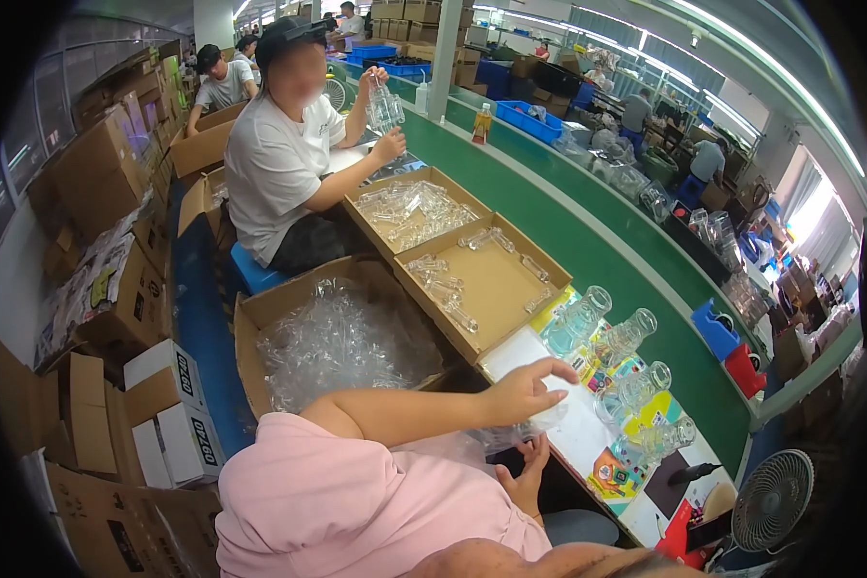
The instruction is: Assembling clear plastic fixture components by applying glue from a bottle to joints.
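Both hands grip one clear plastic bag (522, 433) at the near edge of the workbench (588, 241): left hand (525, 387) pinching above, right hand (528, 479) closed beneath. Four clear glass bottles (618, 371) lie just beside.

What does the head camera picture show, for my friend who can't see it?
A person's left hand and right hand hold crinkly clear plastic beside four clear glass bottles lying on a work table.
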Tool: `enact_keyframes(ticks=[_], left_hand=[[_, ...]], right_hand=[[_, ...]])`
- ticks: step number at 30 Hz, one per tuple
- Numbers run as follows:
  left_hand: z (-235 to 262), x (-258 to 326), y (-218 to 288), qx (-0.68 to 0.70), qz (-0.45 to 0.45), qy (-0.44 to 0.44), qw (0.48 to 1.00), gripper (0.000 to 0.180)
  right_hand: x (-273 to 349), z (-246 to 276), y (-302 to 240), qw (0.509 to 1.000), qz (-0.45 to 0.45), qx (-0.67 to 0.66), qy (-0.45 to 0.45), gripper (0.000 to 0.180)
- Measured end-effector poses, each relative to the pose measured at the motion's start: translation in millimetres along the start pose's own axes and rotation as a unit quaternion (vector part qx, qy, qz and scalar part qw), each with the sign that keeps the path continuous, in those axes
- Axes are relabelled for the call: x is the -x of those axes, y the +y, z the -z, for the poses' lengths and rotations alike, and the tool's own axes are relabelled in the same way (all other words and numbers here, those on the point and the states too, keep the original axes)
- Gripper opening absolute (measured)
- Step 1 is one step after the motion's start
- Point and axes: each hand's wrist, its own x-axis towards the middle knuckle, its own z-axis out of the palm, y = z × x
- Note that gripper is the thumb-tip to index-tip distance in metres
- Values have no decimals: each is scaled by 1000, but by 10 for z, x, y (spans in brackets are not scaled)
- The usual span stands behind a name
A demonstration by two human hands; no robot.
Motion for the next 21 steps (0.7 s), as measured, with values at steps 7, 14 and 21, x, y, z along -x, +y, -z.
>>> enact_keyframes(ticks=[7, 14, 21], left_hand=[[-252, 254, -387, -9, -136, -55, 989, 25], [276, 685, -729, -429, -124, -231, 864, 29], [1978, 938, -678, -558, -215, 129, 791, 8]], right_hand=[[76, -133, -39, 936, -186, -295, -49, 57], [67, -79, -188, 881, -209, -378, -193, 47], [200, 51, 311, 957, -237, -19, -168, 33]])
